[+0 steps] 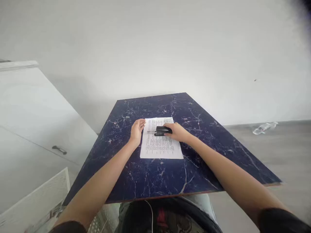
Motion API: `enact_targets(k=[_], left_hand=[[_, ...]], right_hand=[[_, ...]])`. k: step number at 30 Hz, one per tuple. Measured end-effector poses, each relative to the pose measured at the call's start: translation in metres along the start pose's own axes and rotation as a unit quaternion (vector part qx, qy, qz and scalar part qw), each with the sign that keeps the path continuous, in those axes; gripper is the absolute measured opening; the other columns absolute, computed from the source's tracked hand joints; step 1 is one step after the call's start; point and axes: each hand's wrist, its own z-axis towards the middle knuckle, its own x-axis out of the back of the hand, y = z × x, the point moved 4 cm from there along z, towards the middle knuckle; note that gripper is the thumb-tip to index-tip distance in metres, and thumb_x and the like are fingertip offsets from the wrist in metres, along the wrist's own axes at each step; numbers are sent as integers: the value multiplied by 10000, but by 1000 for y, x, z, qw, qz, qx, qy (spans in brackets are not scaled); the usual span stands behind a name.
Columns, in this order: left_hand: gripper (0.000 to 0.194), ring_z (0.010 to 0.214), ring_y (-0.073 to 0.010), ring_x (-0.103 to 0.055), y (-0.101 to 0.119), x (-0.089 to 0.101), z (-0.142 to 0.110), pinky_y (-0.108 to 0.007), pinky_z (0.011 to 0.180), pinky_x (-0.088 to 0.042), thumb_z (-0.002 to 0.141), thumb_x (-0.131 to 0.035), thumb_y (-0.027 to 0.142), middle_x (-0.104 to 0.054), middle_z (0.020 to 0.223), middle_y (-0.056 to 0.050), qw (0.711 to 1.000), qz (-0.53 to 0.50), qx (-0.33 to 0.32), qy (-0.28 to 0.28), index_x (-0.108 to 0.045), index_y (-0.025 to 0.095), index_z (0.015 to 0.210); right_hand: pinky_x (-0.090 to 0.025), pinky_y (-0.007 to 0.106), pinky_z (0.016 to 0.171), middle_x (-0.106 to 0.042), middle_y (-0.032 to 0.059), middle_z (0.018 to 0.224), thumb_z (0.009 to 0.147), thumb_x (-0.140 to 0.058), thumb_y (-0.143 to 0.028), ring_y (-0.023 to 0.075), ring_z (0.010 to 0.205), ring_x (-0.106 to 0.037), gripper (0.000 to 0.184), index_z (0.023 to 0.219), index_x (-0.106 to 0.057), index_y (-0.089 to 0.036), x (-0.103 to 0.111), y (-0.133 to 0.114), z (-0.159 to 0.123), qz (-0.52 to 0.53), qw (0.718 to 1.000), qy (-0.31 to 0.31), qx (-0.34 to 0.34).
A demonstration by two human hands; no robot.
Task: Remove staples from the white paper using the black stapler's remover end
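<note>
Both arms reach forward over the table from dark sleeves, the forearms bare and angled inward toward the middle. The right hand comes in from the right with its palm turned down, grasping the black stapler by its right end, thumb on the near side and fingers on the far side. The stapler lies crosswise above the upper half of the printed sheets, a thin silver strip sticking out at its left end; whether it rests on them cannot be told. The left hand is released, its fingers slightly bent and pointing at the upper left edge of the sheets; whether they touch is unclear. The sheets lie flat near the table's centre. Its top is dark blue with pale veins, and a small light piece lies beyond the left hand. Behind stands a plain pale wall; a white cabinet with a dark handle is at left, and a clear plastic bottle lies on the grey floor at right.
</note>
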Motion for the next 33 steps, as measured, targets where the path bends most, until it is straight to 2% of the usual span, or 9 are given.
enact_targets(k=[3, 6, 11, 16, 20, 23, 26, 29, 33], left_hand=[[282, 1100, -233, -691, -9, -2, -6, -377, 1066, -497, 1015, -531, 394, -709, 1148, -150, 993, -69, 94, 8, -672, 154, 969], [291, 1119, -270, -698, -14, -12, -15, -418, 1073, -517, 1002, -586, 421, -714, 1147, -172, 975, -133, 170, -46, -669, 142, 1019], [177, 1065, -222, -720, -14, -24, -26, -387, 1093, -528, 1000, -603, 212, -729, 1123, -150, 966, -132, 183, -124, -697, 104, 1105], [156, 1039, -198, -738, -17, -21, -24, -372, 1096, -545, 964, -593, 62, -748, 1094, -139, 976, -64, 180, -109, -701, 102, 1068], [89, 1007, -223, -767, -6, -9, -21, -429, 1048, -588, 987, -612, 136, -766, 1082, -161, 997, 25, 70, -22, -641, 131, 1072], [203, 887, -218, -783, 18, -5, -23, -426, 903, -647, 994, -652, 330, -777, 1051, -141, 988, 121, -92, 8, -634, 156, 1099], [319, 743, -184, -763, 37, -8, -30, -340, 717, -655, 971, -658, 463, -783, 1005, -118, 958, 217, -189, -8, -704, 163, 1069], [326, 607, -147, -708, 42, -16, -38, -273, 568, -590, 957, -669, 479, -776, 865, -80, 931, 283, -222, -60, -753, 164, 959], [328, 478, -103, -607, 37, -29, -49, -230, 499, -481, 971, -661, 445, -718, 652, -19, 889, 355, -226, -181, -739, 169, 810]], right_hand=[[-570, 451, 882, -765, 116, 1186, 940, -611, -96, 302, 1072, -713, 322, 1238, -691, -192, 8, -9, -3, -92, 987, 127, 45], [-505, 508, 1026, -676, 116, 1401, 975, -509, -24, 311, 1294, -616, 423, 1315, -665, -222, 13, -22, -10, -190, 953, 198, 131], [-485, 492, 1084, -608, 102, 1494, 995, -551, -57, 285, 1365, -565, 444, 1393, -617, -244, 11, -35, -18, -277, 912, 192, 234], [-505, 488, 1039, -653, 69, 1446, 980, -541, -44, 283, 1319, -592, 430, 1329, -668, -261, 8, -35, -14, -228, 930, 207, 203], [-555, 490, 894, -777, 90, 1182, 912, -613, -93, 306, 1077, -697, 363, 1223, -739, -231, 16, -11, -8, -59, 959, 277, -19], [-584, 428, 759, -801, 64, 972, 790, -767, -197, 275, 852, -734, 335, 1124, -784, -216, 10, 8, -3, 93, 968, 191, -132], [-586, 411, 761, -800, 49, 935, 714, -818, -194, 266, 837, -739, 306, 1019, -814, -218, 1, 14, 0, 133, 978, 97, -126], [-592, 435, 791, -796, 45, 911, 723, -824, -191, 266, 830, -738, 266, 986, -818, -228, -4, 10, 2, 118, 989, 37, -77], [-581, 519, 950, -738, 95, 1264, 807, -847, -350, 307, 1104, -701, 560, 1340, -693, -274, 11, -10, 1, 130, 987, 89, 26]])
